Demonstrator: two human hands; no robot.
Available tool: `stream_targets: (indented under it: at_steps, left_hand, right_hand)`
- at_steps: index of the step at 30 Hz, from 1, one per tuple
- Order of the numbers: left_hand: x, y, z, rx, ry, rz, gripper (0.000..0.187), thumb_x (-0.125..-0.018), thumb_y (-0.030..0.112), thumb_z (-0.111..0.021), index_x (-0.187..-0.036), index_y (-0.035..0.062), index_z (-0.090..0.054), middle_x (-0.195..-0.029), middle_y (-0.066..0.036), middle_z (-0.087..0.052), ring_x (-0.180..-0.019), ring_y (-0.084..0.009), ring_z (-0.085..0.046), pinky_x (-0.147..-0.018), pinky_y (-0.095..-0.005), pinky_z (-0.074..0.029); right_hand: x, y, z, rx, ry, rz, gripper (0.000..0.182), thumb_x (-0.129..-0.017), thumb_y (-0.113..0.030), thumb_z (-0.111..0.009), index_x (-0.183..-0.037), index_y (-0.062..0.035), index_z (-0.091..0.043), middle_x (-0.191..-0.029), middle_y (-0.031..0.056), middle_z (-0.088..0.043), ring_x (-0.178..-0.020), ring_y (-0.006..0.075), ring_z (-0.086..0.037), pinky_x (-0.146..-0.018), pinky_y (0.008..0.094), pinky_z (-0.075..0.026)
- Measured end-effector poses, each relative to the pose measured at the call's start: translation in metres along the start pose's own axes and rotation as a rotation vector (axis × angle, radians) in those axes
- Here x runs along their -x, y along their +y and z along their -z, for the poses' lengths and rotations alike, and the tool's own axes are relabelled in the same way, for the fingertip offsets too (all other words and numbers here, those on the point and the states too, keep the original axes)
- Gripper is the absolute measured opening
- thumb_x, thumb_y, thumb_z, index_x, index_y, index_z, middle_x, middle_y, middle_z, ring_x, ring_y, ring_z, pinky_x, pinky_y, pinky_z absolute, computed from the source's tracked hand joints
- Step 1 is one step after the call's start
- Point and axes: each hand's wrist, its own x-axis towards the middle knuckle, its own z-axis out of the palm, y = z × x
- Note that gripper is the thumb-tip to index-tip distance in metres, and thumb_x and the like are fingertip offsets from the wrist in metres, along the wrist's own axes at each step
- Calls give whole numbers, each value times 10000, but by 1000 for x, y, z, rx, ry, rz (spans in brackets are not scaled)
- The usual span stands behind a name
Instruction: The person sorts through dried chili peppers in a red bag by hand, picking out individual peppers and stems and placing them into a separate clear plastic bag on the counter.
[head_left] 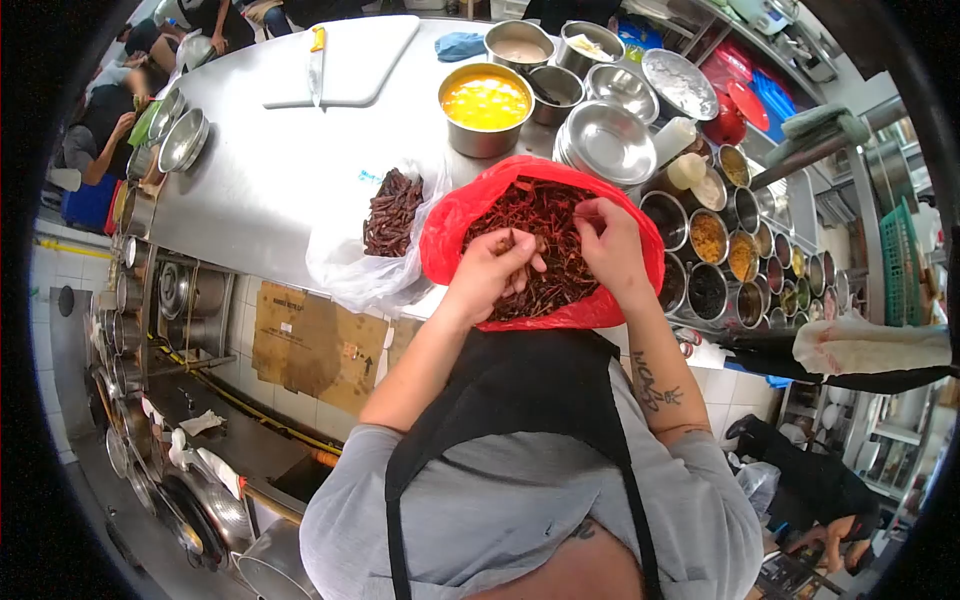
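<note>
Dried red chillies (pixel 540 235) fill an open red plastic bag (pixel 445 235) that sits at the near edge of a stainless steel counter (pixel 260 180), right in front of the person's body. Both bare hands are down in the pile: the left hand (pixel 495 268) has its fingers curled around a few of the chillies, and the right hand (pixel 608 240) pinches some between thumb and fingertips a little further back in the bag. Just beside the red bag, on its left in the view, a clear plastic bag (pixel 350 260) lies open with a smaller heap of darker chillies (pixel 392 210) inside it. Beyond the bags stands a metal pot of yellow liquid (pixel 485 105), with several empty steel bowls (pixel 610 140) stacked and spread near it. A white cutting board (pixel 360 55) with a knife (pixel 317 65) laid on it rests at the far side of the counter. To the right of the bag, a rack of small round metal containers holding spices (pixel 725 250) runs along the counter's edge. Another person (pixel 105 120) is bent over at the far left end.
</note>
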Motion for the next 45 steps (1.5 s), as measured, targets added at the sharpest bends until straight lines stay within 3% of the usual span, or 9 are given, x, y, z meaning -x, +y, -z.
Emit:
stream_targets:
  at_steps: [4,8,11,20,26,29,35,44,45]
  left_hand:
    - [-6,-2,13,185,0,-48,295,-1048,340,-519,-1081,55,-591,-800,2,-608,-634,-65,-509,-452,-198,-338]
    - [-1,4,16,361,-48,67,335,-1047,393,-504,-1111,71,-572,-760,23,-526,-615,-74,-460,-449,-184,-332]
    - [0,-1,16,369,-51,70,323,-1052,381,-496,-1102,70,-570,-758,21,-524,-636,-80,-469,-494,-191,-371]
    - [-1,-6,14,548,-133,107,269,-1056,342,-499,-1119,86,-550,-776,10,-497,-685,-116,-487,-712,-322,-486]
    - [-1,-4,10,462,-97,124,154,-1031,233,-567,-1074,85,-572,-817,8,-556,-696,-115,-534,-664,-276,-498]
    - [0,-4,7,341,-20,86,132,-996,186,-624,-1065,84,-576,-814,8,-559,-660,-101,-531,-555,-233,-439]
    - [-6,-14,2,149,14,48,194,-946,128,-687,-1090,82,-566,-766,32,-507,-562,-62,-444,-443,-204,-306]
    - [-9,-9,-11,29,80,-137,138,-956,174,-695,-944,60,-618,-679,45,-531,-534,-28,-425,-472,-196,-317]
    - [-9,-9,-10,22,70,-136,147,-966,188,-683,-939,61,-614,-673,40,-528,-531,-32,-423,-475,-198,-322]
  right_hand:
    - [1,2,9,44,-163,-51,197,-821,-74,-674,-1004,-6,-696,-934,198,-685,-887,373,-679,-803,426,-531]
    - [9,4,20,137,-570,-77,199,-799,-128,-716,-975,-34,-717,-978,187,-687,-942,352,-674,-836,433,-530]
    - [22,-6,23,386,-681,-79,241,-775,-198,-757,-972,-61,-732,-1000,183,-684,-975,339,-667,-864,439,-528]
    - [24,14,24,157,-514,-130,227,-805,-232,-739,-962,-68,-739,-1022,168,-691,-1004,348,-660,-889,451,-522]
    - [30,11,19,333,-613,-33,220,-774,-183,-753,-939,-41,-716,-986,176,-688,-973,355,-660,-869,438,-524]
    - [26,15,19,104,-508,-18,202,-798,-160,-745,-914,-5,-688,-941,180,-684,-888,334,-672,-829,404,-534]
    - [17,-13,14,-472,-341,-292,109,-888,-72,-677,-904,35,-671,-853,81,-693,-758,138,-649,-707,301,-527]
    - [20,-28,10,-62,-426,-138,115,-899,-46,-655,-956,47,-689,-776,51,-699,-739,111,-637,-693,277,-516]
    - [20,-26,10,-160,-458,-123,104,-907,-47,-650,-949,41,-687,-781,49,-697,-734,109,-633,-689,275,-514]
